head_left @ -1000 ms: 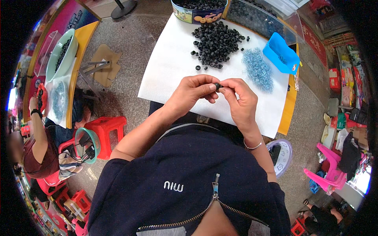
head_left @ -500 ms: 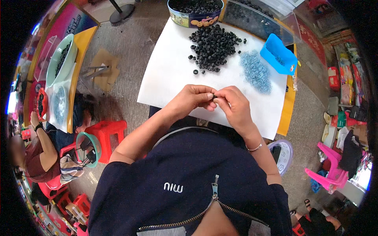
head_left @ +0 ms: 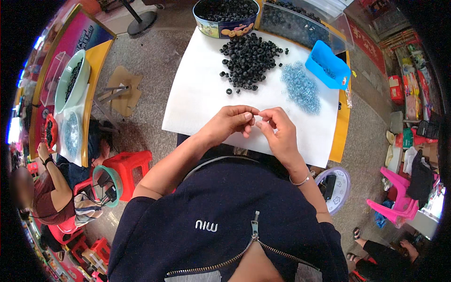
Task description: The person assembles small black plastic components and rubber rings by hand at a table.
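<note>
My left hand (head_left: pixel 230 123) and my right hand (head_left: pixel 280 130) meet above the near part of a white sheet (head_left: pixel 195 94) on the table. The left thumb presses against its bent fingers. The right fingers are curled, with the index fingertip close to the left one. Whatever lies between the fingertips is hidden or too small to make out. Beyond the hands is a heap of small black rings (head_left: pixel 249 61), a few lying loose at its edge. To its right spreads a pile of tiny light-blue translucent pieces (head_left: pixel 302 89).
Behind the heap stand an oval tin (head_left: pixel 228 29) and a clear box (head_left: pixel 296 28), both holding black pieces. A blue tray (head_left: pixel 324 70) is at the right. Leftward, a seated person (head_left: pixel 54 183) works at another table beside a red stool (head_left: pixel 127 174). A lilac basket (head_left: pixel 340 190) sits low at right.
The hands have loosened slightly at the fingertips. The small black piece that showed between them is no longer visible. The view has shifted slightly, and a person's legs show more at lower right.
</note>
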`<state>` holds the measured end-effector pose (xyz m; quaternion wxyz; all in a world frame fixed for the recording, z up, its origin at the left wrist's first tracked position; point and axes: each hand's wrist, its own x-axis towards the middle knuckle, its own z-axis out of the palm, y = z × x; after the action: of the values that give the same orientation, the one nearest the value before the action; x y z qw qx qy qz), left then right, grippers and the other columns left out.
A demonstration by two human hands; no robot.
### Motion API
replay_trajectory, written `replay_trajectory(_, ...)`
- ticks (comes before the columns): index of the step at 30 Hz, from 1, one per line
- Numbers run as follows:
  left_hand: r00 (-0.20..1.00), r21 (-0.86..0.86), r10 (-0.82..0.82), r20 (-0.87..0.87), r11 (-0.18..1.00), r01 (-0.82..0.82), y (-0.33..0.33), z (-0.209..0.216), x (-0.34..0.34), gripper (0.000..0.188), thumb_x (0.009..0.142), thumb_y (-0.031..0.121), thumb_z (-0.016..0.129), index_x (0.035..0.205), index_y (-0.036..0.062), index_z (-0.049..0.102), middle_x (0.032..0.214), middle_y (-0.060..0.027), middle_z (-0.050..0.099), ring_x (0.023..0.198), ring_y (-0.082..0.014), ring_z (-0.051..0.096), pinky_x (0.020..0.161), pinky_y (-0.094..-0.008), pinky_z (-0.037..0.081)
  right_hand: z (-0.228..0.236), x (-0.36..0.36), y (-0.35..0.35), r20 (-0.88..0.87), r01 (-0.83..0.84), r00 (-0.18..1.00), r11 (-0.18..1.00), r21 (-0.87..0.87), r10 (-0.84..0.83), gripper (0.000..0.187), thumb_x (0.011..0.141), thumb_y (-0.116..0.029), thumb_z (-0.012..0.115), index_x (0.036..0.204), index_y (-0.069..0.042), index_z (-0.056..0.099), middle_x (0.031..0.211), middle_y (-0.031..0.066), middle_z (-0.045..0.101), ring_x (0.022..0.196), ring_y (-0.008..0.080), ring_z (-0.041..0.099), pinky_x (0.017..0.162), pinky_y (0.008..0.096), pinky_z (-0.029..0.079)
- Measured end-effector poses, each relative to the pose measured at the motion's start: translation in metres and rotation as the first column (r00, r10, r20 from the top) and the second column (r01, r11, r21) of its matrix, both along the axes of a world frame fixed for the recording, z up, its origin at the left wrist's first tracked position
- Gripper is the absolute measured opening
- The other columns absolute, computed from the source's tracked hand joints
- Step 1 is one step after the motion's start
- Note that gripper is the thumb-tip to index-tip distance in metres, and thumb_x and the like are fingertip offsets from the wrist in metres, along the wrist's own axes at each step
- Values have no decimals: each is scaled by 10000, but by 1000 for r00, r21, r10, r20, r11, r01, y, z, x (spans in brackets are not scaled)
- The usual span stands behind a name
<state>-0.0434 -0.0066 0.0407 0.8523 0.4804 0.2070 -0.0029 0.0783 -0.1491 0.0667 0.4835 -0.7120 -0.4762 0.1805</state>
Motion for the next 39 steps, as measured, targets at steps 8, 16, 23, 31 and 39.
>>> replay_trajectory(8,987,-83,164,-6,983,-163,0,4,2,249,1009,150,440,1126,-25,574,815,-10,523,633,-76,468,612,-231,468,-6,-1,-2,-41,61,997,998,-14,-62,100,840,-46,629,932,-10,616,867,86,605,742,190,591,658,293,470)
replay_trajectory(16,988,-45,151,35,988,-150,1,0,2,259,998,168,470,1163,-9,563,852,-36,590,704,-92,541,655,-255,509,-3,-3,3,-47,64,997,998,-14,-64,114,846,-50,620,955,-16,617,864,95,600,785,213,598,679,309,479)
replay_trajectory(23,986,70,135,100,987,-143,-8,-1,13,340,984,169,507,1278,0,507,1009,-79,646,817,-116,602,765,-267,516,-12,8,20,384,-3,923,996,87,-31,196,767,-26,612,962,-25,610,845,102,590,813,291,555,728,398,459)
replay_trajectory(31,888,864,451,90,408,-295,35,-10,0,208,881,148,623,1058,44,654,903,-102,632,769,-203,596,718,-322,479,44,134,90,427,222,837,925,310,-344,142,833,-149,623,933,-50,634,795,109,598,752,265,569,705,390,450)
replay_trajectory(39,938,993,345,44,84,-78,39,-19,12,172,843,154,632,995,77,656,940,-109,600,923,-284,583,781,-390,476,58,239,141,641,224,658,915,334,-395,292,816,-177,637,1049,0,632,898,157,630,837,308,590,761,391,470)
